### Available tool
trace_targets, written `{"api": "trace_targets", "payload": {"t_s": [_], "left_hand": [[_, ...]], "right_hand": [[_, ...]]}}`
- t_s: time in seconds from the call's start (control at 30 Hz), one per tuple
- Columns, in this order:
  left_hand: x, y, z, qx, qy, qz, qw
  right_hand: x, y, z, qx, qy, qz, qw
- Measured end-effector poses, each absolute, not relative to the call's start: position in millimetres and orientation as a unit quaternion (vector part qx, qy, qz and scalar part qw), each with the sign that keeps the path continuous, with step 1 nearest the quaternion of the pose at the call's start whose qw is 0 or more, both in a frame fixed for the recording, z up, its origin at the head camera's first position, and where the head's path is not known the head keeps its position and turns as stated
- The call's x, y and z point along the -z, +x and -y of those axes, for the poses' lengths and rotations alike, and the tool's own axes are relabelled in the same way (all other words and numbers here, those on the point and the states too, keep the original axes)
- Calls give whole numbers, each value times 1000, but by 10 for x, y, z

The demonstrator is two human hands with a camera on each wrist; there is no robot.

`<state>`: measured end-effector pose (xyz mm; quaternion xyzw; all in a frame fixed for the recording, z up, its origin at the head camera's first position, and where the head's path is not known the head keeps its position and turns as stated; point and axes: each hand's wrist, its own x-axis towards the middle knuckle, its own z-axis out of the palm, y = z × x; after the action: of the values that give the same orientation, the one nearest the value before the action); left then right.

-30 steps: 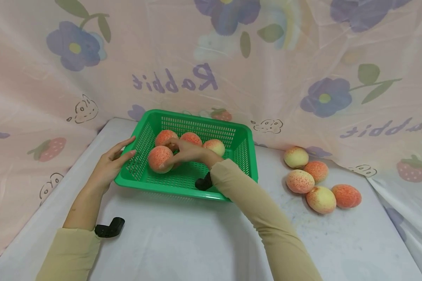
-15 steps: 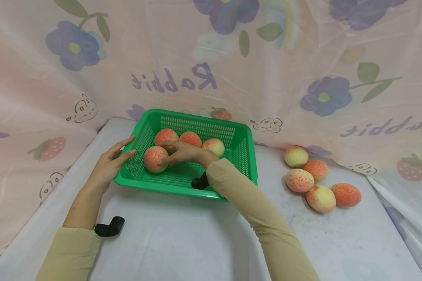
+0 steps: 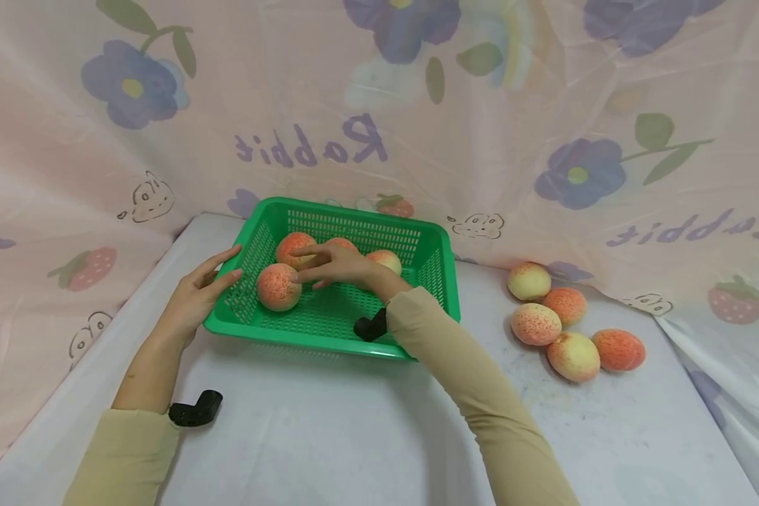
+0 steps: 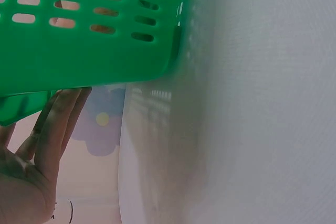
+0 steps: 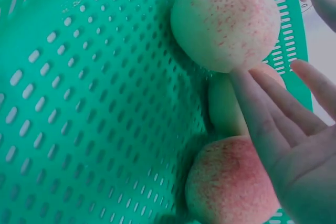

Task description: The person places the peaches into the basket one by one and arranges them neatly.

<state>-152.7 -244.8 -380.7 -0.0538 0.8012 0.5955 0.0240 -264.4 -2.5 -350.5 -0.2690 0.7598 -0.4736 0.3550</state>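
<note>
Your left hand (image 3: 192,299) is at the left end of the green basket (image 3: 329,343). Its fingers are spread out and touch the rim. In the left wrist view, you can see some of those fingers stretched out nearly straight against the basket's edge. The basket stands the right way up on the white tabletop (image 3: 303,436). Its long side runs from left to right, and its right end sits a little closer to you than its left end.

Your right hand (image 3: 341,267) is inside the basket, pointing left. Its fingers are loose and apart, and they grip nothing. The fingertips are right by the front-left peach (image 3: 279,287), but you cannot tell if they touch it. That peach sits on the basket floor, near the left wall. It looks almost round, so you cannot tell which way it points.

Behind it is the back-left peach (image 3: 294,249). Then come the middle peach (image 3: 341,244), partly hidden by your hand, and the paler right peach (image 3: 387,261).

Well to the right of the basket, five more peaches (image 3: 536,324) lie close together on the tabletop. The red peach at the far right of them (image 3: 618,349) is longer than it is tall, and its long way goes mostly left to right.
</note>
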Motion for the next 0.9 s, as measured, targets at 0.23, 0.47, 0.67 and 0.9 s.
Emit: {"api": "trace_targets", "payload": {"t_s": [0.23, 0.47, 0.67, 0.9], "left_hand": [[3814, -1523, 2449, -598, -51, -799, 24], [3799, -1519, 2448, -591, -53, -805, 20], [3803, -1528, 2443, -594, -51, -802, 21], [3803, -1522, 2448, -592, -50, -804, 22]], "right_hand": [[3423, -2606, -73, 490, -285, -743, 356], [3230, -2563, -244, 499, -269, -747, 347], [3120, -2505, -394, 508, -268, -746, 337], [3091, -2485, -571, 510, -268, -753, 319]]}}
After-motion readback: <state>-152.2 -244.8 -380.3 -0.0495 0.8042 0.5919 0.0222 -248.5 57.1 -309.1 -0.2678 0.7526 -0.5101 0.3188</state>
